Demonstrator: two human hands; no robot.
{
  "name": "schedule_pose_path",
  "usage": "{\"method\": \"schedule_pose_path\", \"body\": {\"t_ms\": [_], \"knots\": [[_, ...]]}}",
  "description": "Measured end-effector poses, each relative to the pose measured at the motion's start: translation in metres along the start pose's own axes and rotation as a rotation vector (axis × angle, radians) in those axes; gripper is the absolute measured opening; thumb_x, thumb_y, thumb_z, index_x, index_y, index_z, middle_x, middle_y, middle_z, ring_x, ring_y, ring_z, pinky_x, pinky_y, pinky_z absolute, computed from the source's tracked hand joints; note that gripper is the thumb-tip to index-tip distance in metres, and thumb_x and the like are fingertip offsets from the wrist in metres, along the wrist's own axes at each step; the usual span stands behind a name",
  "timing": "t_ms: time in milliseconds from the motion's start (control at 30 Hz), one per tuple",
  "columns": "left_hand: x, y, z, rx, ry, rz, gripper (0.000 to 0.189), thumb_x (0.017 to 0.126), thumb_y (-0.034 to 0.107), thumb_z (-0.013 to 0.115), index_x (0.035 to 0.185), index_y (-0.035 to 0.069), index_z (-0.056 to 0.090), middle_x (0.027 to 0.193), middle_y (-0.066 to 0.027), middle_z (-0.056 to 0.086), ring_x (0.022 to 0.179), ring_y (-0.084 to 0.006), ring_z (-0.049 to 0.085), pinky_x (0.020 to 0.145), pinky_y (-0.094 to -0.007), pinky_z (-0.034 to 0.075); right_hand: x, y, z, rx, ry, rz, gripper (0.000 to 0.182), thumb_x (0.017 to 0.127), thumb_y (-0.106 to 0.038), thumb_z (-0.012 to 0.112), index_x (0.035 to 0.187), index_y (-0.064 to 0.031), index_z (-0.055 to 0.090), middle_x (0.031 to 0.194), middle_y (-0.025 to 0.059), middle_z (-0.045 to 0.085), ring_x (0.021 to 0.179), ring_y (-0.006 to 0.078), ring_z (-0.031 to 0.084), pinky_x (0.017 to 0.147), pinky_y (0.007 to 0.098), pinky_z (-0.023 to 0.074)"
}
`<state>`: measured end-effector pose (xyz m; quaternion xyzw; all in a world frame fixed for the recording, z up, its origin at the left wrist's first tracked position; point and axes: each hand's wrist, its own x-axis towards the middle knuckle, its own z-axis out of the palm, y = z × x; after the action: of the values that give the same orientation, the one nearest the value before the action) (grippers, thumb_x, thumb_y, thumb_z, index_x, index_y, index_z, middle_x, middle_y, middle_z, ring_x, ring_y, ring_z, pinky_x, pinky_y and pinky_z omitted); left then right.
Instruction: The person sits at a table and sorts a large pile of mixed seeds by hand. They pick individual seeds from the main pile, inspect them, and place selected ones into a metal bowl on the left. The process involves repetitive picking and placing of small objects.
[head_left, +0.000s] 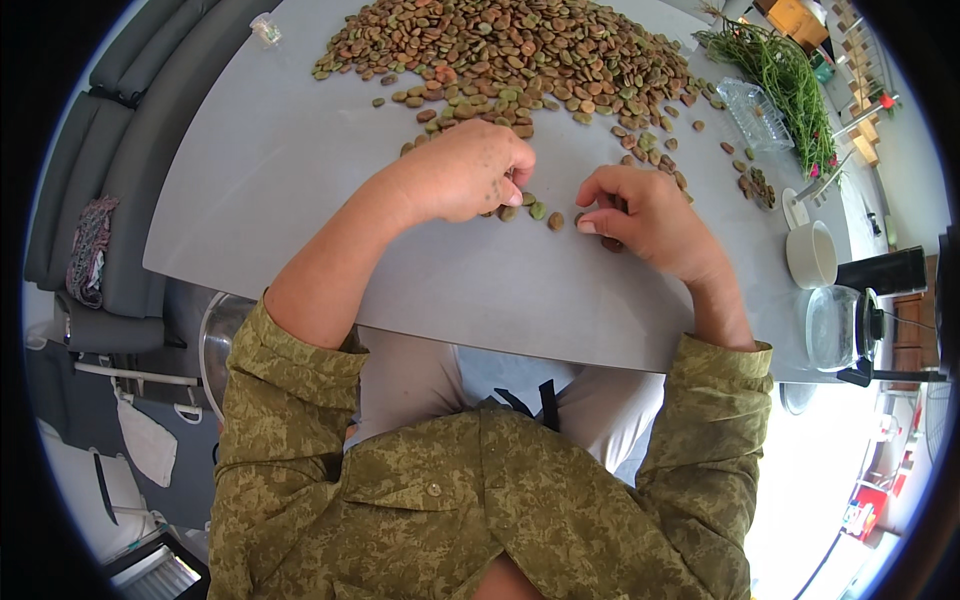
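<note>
A large heap of brown and green broad beans (517, 52) lies on the grey tabletop (300, 180) before me. My left hand (476, 172) is low over the table, its fingers curled down at several loose beans; what they hold is hidden. Just right of its fingertips lie a green bean (538, 210) and a brownish bean (555, 221). My right hand (641, 217) is bent over the table with thumb and forefinger a little apart at another bean. Beneath that hand a dark reddish-brown bean (612, 244) shows; whether the fingers grip any is unclear.
On the right are a clear ribbed tray (754, 114), a leafy green plant (787, 82), a white bowl (811, 255) and a glass coffee pot (832, 328). A small clear container (265, 30) stands far left. A grey sofa (142, 187) is beyond the table's left edge.
</note>
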<state>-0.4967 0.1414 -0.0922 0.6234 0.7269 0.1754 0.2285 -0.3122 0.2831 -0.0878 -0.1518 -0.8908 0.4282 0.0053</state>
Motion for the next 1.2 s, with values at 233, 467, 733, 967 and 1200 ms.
{"method": "schedule_pose_path", "body": {"t_ms": [233, 467, 733, 967, 1200], "knots": [[-0.001, 0.005, 0.003, 0.037, 0.016, 0.021, 0.012, 0.079, 0.008, 0.065, 0.079, -0.001, 0.058, 0.065, -0.0134, 0.060, 0.064, -0.0256, 0.058, 0.061, -0.0380, 0.045, 0.004, 0.014, 0.010, -0.304, 0.108, -0.298, 0.014, 0.076, -0.008, 0.070, 0.086, -0.0028, 0.063, 0.075, 0.0088, 0.059, 0.069, 0.0236, 0.057, 0.063, 0.0347, 0.0452], [0.000, 0.007, -0.001, -0.008, -0.024, -0.052, 0.012, 0.082, 0.010, 0.067, 0.078, 0.001, 0.061, 0.073, -0.0156, 0.063, 0.076, -0.0320, 0.061, 0.068, -0.0425, 0.046, 0.006, 0.017, 0.015, -0.385, 0.184, -0.313, 0.010, 0.080, -0.011, 0.066, 0.084, -0.0029, 0.062, 0.073, 0.0099, 0.058, 0.069, 0.0237, 0.057, 0.063, 0.0353, 0.0451], [-0.001, -0.001, 0.003, 0.030, -0.036, 0.035, 0.012, 0.077, 0.007, 0.067, 0.081, 0.001, 0.057, 0.073, -0.0125, 0.059, 0.073, -0.0281, 0.057, 0.068, -0.0400, 0.044, 0.004, 0.000, 0.000, 0.605, 0.099, -0.061, 0.013, 0.089, -0.017, 0.063, 0.087, -0.0047, 0.061, 0.078, 0.0045, 0.063, 0.060, 0.0124, 0.051, 0.051, 0.0259, 0.0387], [-0.001, -0.003, 0.005, 0.008, 0.048, 0.062, 0.012, 0.078, 0.007, 0.067, 0.079, 0.001, 0.057, 0.074, -0.0131, 0.062, 0.071, -0.0275, 0.059, 0.065, -0.0378, 0.046, 0.006, 0.000, 0.003, 0.846, -0.056, -0.053, 0.008, 0.089, -0.013, 0.062, 0.089, -0.0044, 0.060, 0.077, 0.0023, 0.061, 0.058, 0.0075, 0.045, 0.048, 0.0212, 0.0320], [0.003, -0.001, -0.002, -0.426, 0.010, -0.006, 0.008, 0.080, 0.003, 0.061, 0.086, 0.000, 0.058, 0.076, -0.0031, 0.059, 0.060, -0.0099, 0.050, 0.059, -0.0269, 0.044, 0.007, 0.005, 0.024, -0.070, 0.125, -0.379, 0.009, 0.080, -0.007, 0.067, 0.086, -0.0025, 0.063, 0.074, 0.0080, 0.059, 0.064, 0.0221, 0.058, 0.061, 0.0326, 0.0466]]}}
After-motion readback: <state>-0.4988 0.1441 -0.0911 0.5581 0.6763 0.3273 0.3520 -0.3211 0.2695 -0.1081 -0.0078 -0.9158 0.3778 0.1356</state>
